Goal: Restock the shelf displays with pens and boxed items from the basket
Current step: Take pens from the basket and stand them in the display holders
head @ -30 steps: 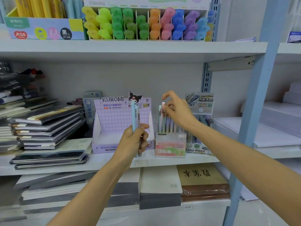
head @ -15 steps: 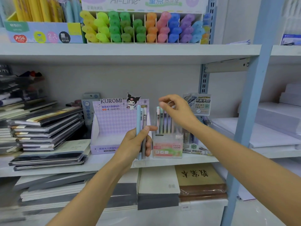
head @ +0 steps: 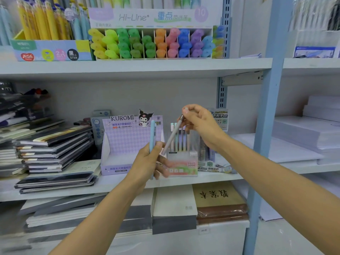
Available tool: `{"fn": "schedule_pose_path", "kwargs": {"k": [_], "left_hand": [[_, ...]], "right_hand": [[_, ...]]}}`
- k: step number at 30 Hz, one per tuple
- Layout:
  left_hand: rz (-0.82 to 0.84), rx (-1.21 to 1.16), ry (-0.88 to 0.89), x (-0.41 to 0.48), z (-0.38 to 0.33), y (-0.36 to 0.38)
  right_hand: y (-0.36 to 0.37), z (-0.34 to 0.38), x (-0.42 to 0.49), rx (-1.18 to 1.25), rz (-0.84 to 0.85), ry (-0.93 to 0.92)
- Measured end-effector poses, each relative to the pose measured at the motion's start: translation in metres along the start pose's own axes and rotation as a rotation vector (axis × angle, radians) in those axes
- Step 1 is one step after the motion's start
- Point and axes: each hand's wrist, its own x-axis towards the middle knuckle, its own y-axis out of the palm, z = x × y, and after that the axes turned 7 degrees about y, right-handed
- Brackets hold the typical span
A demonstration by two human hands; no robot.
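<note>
My left hand (head: 149,161) grips a light blue pen (head: 152,135) and a second pale pen upright, in front of the purple Kuromi display box (head: 128,142). My right hand (head: 200,124) pinches the top of a grey pen (head: 172,136) that slants down-left toward my left hand. Behind the grey pen stands the clear Fruit Soda pen box (head: 184,166) with several pastel pens upright in it. The basket is not in view.
Stacked notebooks (head: 53,148) fill the shelf's left side. Another pen display (head: 219,122) stands right of the Fruit Soda box. Highlighters (head: 152,43) line the upper shelf. A blue upright post (head: 265,126) rises at the right, with white paper stacks (head: 311,133) beyond it.
My right hand left the pens in the Fruit Soda box and took the top of the grey pen from my left hand's bunch, tilting it to the right. The view shifted slightly.
</note>
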Motion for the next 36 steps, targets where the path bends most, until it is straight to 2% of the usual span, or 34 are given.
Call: {"fn": "schedule_pose_path", "kwargs": {"k": [4,7,11,21,29,33,36], "left_hand": [[-0.054,0.008,-0.059,0.002,-0.002,-0.004],[-0.061,-0.068,-0.099,0.004,-0.007,-0.004],[-0.099,-0.133,-0.035,0.003,-0.007,-0.002],[-0.064,-0.038,0.102,0.007,0.005,-0.007],[0.010,-0.076,0.068,0.011,0.015,-0.008],[0.047,-0.081,0.062,0.012,0.022,-0.008],[0.031,-0.081,0.068,0.015,0.025,-0.007]], "right_hand": [[-0.014,0.004,0.004,-0.051,-0.198,-0.098],[-0.021,-0.004,0.007,-0.191,-0.246,-0.115],[-0.022,-0.022,0.010,-0.378,-0.261,-0.101],[-0.012,-0.040,0.023,-0.636,-0.150,-0.141],[-0.003,-0.046,0.037,-0.694,-0.102,-0.113],[-0.002,-0.054,0.038,-0.727,-0.148,-0.151],[-0.002,-0.061,0.040,-0.849,-0.196,-0.195]]}}
